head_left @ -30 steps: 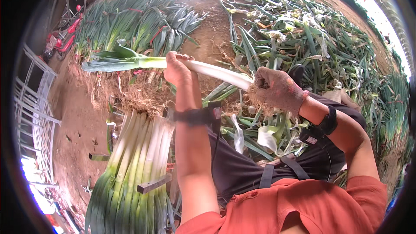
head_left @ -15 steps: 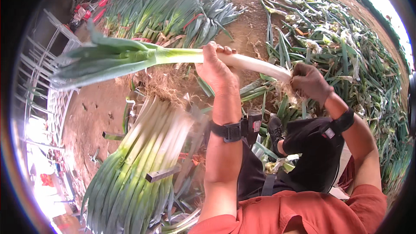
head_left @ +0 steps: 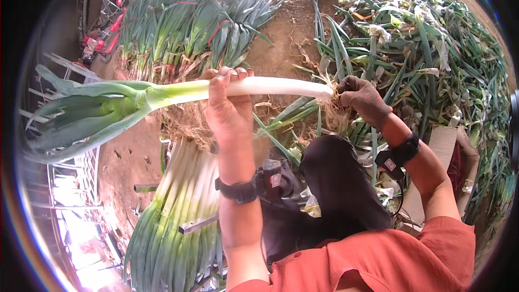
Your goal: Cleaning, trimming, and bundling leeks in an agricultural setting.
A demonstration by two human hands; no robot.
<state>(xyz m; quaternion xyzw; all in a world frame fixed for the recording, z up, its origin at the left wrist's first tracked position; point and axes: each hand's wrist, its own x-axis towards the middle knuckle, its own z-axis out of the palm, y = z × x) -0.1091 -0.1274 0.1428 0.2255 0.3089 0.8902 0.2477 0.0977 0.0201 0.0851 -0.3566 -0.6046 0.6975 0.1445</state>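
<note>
A long leek (head_left: pixel 281 86) lies almost level across the view, its green leaves fanned out to the left and its white shank to the right. My left hand (head_left: pixel 230 103) is wrapped round the shank near the middle. At the root end, my right hand (head_left: pixel 365 101) has its fingers closed on the stringy roots (head_left: pixel 334 103); the fingertips are partly hidden. Below the held leek, a row of leeks (head_left: pixel 173 200) with white shanks lies side by side, roots away from me, between metal bars (head_left: pixel 197 224).
Tied bundles of leeks (head_left: pixel 189 21) stand on the bare earth (head_left: pixel 275 43) at the far left. A large heap of stripped leaves (head_left: pixel 416 43) covers the right side. Beside my right arm is a cardboard box (head_left: pixel 440 148). White metal racks (head_left: pixel 73 70) stand at the left edge.
The leek and both hands have shifted left in the view, and the leek now lies more level. Both hands keep their grip. The view itself has also shifted, and my knee shows more.
</note>
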